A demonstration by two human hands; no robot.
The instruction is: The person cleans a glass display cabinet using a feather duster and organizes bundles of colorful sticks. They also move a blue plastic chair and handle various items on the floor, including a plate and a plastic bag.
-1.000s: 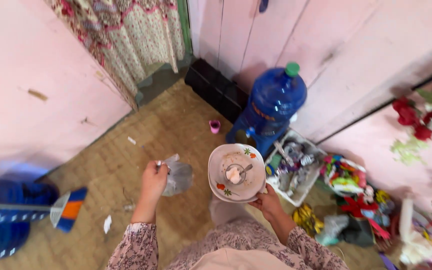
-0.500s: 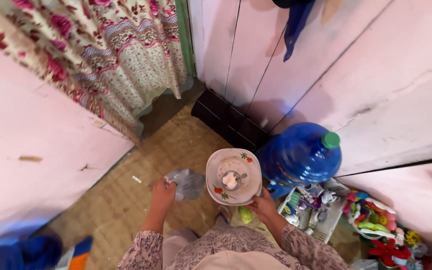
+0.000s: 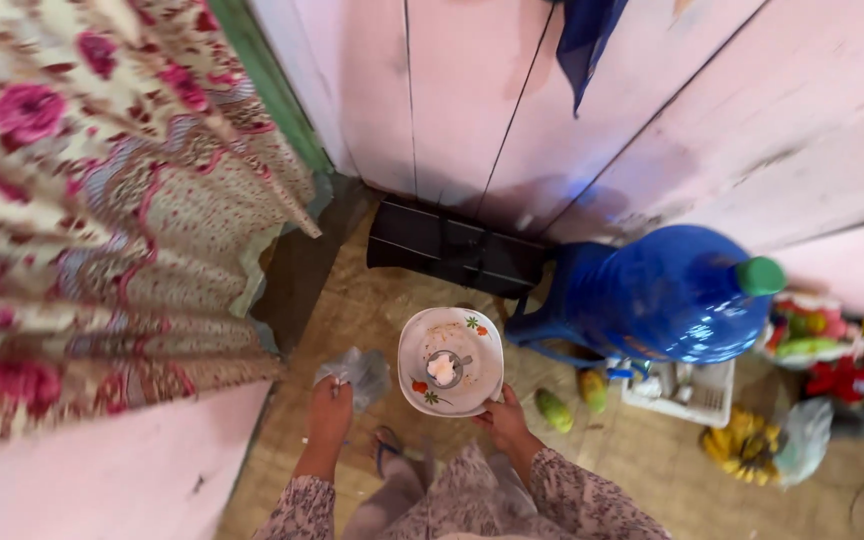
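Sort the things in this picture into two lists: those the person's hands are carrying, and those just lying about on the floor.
In hand:
plate, right hand
small cup on the plate
clear plastic bag, left hand

Lying about:
blue water jug
white basket
bananas

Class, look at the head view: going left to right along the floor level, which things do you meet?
Floral curtain → crumpled plastic bag → plate → blue water jug → bananas

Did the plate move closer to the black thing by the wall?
Yes. The plate in the right hand is now nearer the black box at the wall.
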